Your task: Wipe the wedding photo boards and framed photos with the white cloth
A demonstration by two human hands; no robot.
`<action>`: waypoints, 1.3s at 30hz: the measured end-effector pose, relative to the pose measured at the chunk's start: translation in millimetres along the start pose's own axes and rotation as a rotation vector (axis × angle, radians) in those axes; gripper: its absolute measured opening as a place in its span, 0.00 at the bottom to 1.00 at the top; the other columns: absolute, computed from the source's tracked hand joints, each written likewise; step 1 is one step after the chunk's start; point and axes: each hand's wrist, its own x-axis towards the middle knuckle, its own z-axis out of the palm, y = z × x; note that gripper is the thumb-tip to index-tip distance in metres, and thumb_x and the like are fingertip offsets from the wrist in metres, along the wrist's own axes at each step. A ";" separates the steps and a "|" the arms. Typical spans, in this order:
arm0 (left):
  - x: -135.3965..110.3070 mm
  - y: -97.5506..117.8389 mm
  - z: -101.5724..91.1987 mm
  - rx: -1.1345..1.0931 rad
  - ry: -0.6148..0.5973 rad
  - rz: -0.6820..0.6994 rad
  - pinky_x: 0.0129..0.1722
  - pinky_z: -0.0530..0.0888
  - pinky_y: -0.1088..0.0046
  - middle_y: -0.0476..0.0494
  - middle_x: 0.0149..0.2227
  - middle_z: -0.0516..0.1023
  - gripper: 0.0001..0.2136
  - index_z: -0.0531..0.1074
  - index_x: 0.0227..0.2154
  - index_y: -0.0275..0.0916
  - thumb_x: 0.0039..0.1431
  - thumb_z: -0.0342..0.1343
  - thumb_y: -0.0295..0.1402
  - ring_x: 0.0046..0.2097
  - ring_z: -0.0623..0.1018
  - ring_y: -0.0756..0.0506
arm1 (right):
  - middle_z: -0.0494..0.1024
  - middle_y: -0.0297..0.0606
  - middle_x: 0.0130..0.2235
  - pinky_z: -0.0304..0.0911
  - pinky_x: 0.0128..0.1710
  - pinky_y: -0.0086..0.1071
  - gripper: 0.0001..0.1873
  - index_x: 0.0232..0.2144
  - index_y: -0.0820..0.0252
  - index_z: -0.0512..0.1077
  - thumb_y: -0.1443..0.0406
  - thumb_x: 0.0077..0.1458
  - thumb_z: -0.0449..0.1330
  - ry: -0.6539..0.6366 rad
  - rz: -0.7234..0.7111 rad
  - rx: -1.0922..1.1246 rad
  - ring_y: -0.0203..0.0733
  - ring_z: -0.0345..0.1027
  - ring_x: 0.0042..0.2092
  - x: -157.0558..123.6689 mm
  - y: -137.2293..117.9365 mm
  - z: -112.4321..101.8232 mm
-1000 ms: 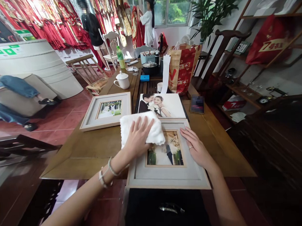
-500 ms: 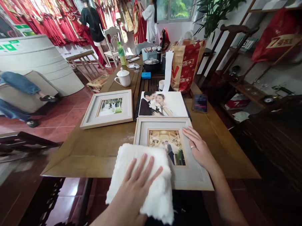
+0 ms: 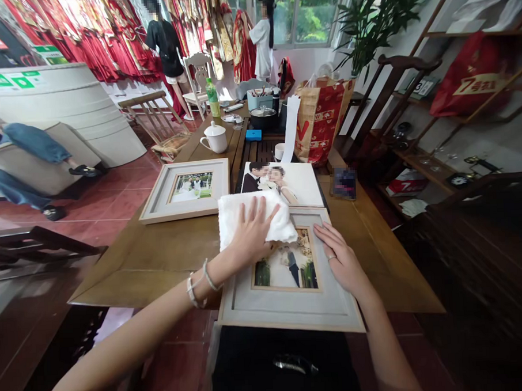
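Observation:
A grey-framed wedding photo [image 3: 291, 301] lies at the near edge of the wooden table [image 3: 160, 263], overhanging it slightly. My left hand [image 3: 254, 230] lies flat with fingers spread on a folded white cloth [image 3: 244, 213], pressing it on the frame's top left corner. My right hand [image 3: 342, 261] rests flat and open on the frame's right border, a ring on one finger. Beyond the frame lies a white photo album [image 3: 301, 185] with a couple on its cover.
A second framed photo [image 3: 187, 190] lies at the left of the table. Farther back stand a white teapot [image 3: 215, 138], a green bottle [image 3: 212, 98], a dark pot [image 3: 261, 117] and a red-and-tan paper bag [image 3: 322, 121]. Two people stand by red garments at the back. Shelves line the right wall.
My left hand slid the cloth from the frame's top down to its lower left edge, then back up to the top left corner. My right hand stayed on the right border.

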 end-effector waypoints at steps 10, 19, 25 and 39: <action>-87.0 40.9 -38.8 -0.017 -0.512 0.221 0.59 0.47 0.37 0.28 0.67 0.42 0.40 0.47 0.65 0.38 0.49 0.57 0.27 0.66 0.42 0.27 | 0.65 0.37 0.61 0.46 0.65 0.51 0.24 0.58 0.53 0.65 0.69 0.61 0.45 0.005 0.005 -0.007 0.43 0.50 0.66 -0.5 -0.7 1.0; -114.6 69.4 -20.0 -0.064 -0.532 0.177 0.56 0.41 0.31 0.24 0.66 0.32 0.53 0.38 0.66 0.41 0.38 0.63 0.25 0.64 0.33 0.25 | 0.65 0.39 0.61 0.46 0.65 0.50 0.24 0.58 0.55 0.65 0.68 0.62 0.45 0.010 -0.010 -0.022 0.43 0.49 0.66 0.3 -0.3 0.6; -57.6 55.7 23.1 0.067 -0.042 0.041 0.57 0.38 0.33 0.22 0.66 0.35 0.48 0.39 0.66 0.39 0.48 0.63 0.40 0.65 0.34 0.25 | 0.65 0.40 0.62 0.46 0.65 0.50 0.25 0.59 0.56 0.64 0.69 0.61 0.44 -0.017 -0.025 -0.032 0.43 0.49 0.66 0.7 2.3 0.9; -68.1 52.2 9.4 -0.004 -0.213 0.236 0.58 0.40 0.34 0.21 0.67 0.37 0.41 0.43 0.66 0.36 0.53 0.57 0.40 0.66 0.35 0.26 | 0.67 0.38 0.60 0.47 0.65 0.53 0.24 0.57 0.51 0.65 0.69 0.61 0.46 0.033 -0.033 0.026 0.44 0.51 0.65 1.0 2.1 4.7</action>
